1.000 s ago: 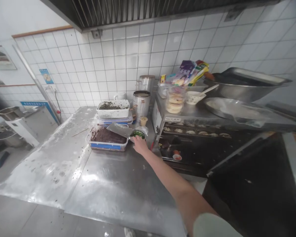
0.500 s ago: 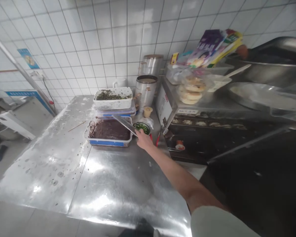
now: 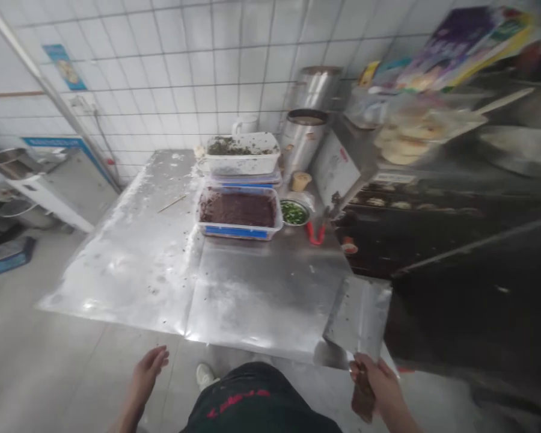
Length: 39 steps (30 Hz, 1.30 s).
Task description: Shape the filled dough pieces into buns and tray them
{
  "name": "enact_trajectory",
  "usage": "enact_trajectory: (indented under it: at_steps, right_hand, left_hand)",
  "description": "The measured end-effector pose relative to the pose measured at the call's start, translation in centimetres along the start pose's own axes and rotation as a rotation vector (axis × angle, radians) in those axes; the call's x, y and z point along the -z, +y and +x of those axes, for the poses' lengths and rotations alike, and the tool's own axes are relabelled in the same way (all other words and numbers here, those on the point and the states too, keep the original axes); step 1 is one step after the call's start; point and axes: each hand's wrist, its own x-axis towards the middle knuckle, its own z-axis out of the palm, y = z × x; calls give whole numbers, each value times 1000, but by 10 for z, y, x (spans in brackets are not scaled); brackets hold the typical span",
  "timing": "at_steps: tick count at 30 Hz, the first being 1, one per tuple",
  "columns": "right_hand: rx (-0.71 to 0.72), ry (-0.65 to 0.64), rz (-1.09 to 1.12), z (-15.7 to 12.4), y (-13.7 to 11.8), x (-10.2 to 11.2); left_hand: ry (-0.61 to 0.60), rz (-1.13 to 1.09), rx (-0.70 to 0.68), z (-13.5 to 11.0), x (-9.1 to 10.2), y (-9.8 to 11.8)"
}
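Brown handle (image 3: 363, 391) on a silver cleaver (image 3: 358, 319) (dark brown paste (image 3: 237, 210) in a blue-banded tub (image 3: 234, 232))

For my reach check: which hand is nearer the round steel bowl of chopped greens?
Right hand, holding a steel cleaver, is nearer, below-right of the bowl; the left hand is farther, below-left.

blurred: stacked flatbreads (image 3: 408, 144) | cut off: left forearm (image 3: 128, 415) | too small: green bits (image 3: 294, 212) in steel bowl (image 3: 282, 211)
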Motion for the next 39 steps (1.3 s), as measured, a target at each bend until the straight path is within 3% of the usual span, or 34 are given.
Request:
enact_trajectory:
  at_steps: [3, 6, 8, 10, 12, 14, 16, 19, 23, 25, 29, 31, 33, 36, 39]
  right_hand:
    - [-38, -155, -77, -26, 17, -71]
    - [25, -352, -211, -70, 33, -174]
    - [134, -456, -222, -107, 47, -246]
    - [212, -482, -233, -142, 59, -309]
    - [230, -493, -203, -171, 66, -355]
    - [200, -499, -155, -190, 69, -384]
    - [171, -514, -134, -200, 70, -395]
    - [218, -598, -200, -198, 73, -388]
    - [400, -942, -458, -179, 66, -359]
    - [625, -1007, -640, -164, 46, -345]
    - [1360, -769, -895, -125, -12, -336]
    - [1645, -803, -1046, -104, -34, -340]
    - [1786, -910, -1194, -89, -44, -347]
    - [1837, -1059, -1309, -81, -36, -351]
    - [1887, -1103, -1299, -91, -13, -348]
  left_hand:
    - [38, 14, -23, -2, 34, -16]
    - [-27, 67, -99, -4, 53, -21]
    - [-111, 123, -171, -6, 52, -12]
    - [-201, 186, -256, -8, 43, 5]
    - [-295, 263, -335, -11, 31, 25]
    - [-343, 349, -365, -13, 22, 43]
    - [-327, 420, -336, -13, 16, 54]
    - [-271, 449, -244, -9, 9, 60]
    - [-212, 442, -192, -4, 1, 58]
    - [-177, 465, -241, -4, 2, 58]
    - [-273, 410, -284, -16, 17, 54]
    - [-334, 389, -292, -25, 27, 48]
    - [-395, 414, -294, -33, 37, 39]
    - [-437, 539, -303, -41, 54, 22]
    - [-244, 798, -349, -43, 70, 10]
